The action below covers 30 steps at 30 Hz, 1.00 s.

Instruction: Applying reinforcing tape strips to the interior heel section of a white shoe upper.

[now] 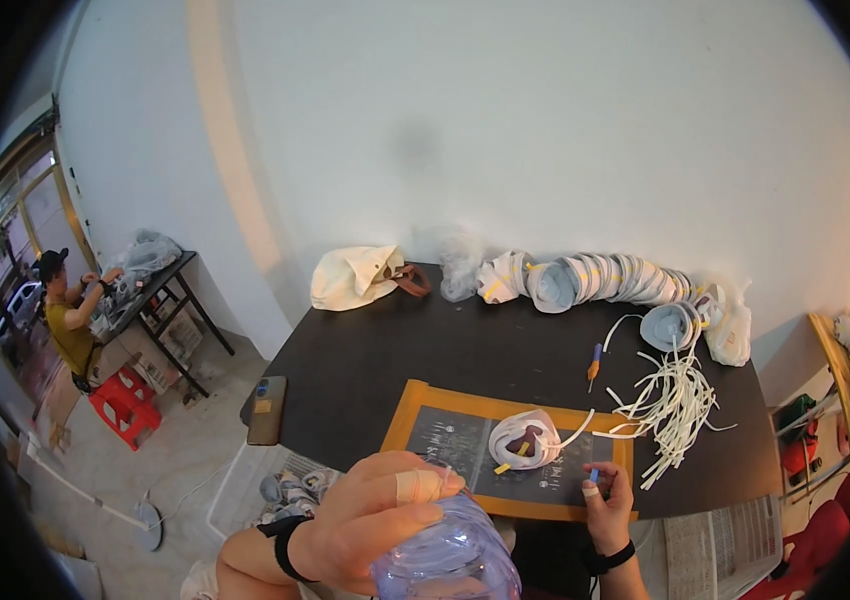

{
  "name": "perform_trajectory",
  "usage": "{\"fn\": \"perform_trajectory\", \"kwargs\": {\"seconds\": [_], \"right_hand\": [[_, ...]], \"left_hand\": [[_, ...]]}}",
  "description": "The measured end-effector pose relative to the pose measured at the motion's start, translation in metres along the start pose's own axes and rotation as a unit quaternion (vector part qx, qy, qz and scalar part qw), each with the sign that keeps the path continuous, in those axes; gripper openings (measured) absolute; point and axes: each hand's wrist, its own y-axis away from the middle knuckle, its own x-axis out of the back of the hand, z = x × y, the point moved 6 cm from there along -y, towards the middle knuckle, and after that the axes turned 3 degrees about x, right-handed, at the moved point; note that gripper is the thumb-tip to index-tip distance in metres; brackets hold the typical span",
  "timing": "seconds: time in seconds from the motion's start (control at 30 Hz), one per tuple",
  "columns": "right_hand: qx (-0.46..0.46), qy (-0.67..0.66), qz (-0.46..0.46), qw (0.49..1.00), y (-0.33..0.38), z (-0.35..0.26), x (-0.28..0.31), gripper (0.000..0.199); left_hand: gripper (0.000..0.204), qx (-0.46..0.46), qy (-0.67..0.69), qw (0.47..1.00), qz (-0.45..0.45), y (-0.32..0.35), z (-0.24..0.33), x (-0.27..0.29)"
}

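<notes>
Close to the camera at the lower middle, my left hand (380, 510) is closed at the top of a large see-through purplish plastic bottle (450, 555). A bandage wraps one of its fingers. My right hand (609, 510), by the mat's right front corner, pinches a small blue piece (595, 474), too small to make out exactly. Between and beyond the hands, a round white fabric piece (537, 428) with a yellow tab and a loose white strip sits on a dark mat (445, 432) edged with brown tape.
Behind the mat lie white strips (675, 410), an orange-and-blue handled tool (594, 368) and a row of grey-white fabric cups (615, 280). A beige cap (355, 280) and phone (267, 410) are on the left. Crates flank the table (385, 345). Far left, a person (70, 320) works.
</notes>
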Motion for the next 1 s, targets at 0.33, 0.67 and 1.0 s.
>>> {"fn": "perform_trajectory", "kwargs": {"seconds": [0.33, 0.67, 1.0], "right_hand": [[-0.002, -0.020, -0.007, 1.000, 0.002, 0.013, 0.004, 0.023], [-0.007, 0.005, 0.005, 1.000, 0.001, 0.009, 0.006, 0.021], [0.027, 0.012, -0.006, 1.000, 0.006, 0.029, 0.010, 0.024]], "left_hand": [[0.037, -0.140, 0.021, 0.990, 0.019, -0.011, 0.009, 0.006], [0.049, -0.209, -0.068, 0.975, 0.025, -0.025, 0.025, 0.019], [0.060, -0.171, -0.187, 0.966, 0.048, -0.030, 0.044, 0.028]]}}
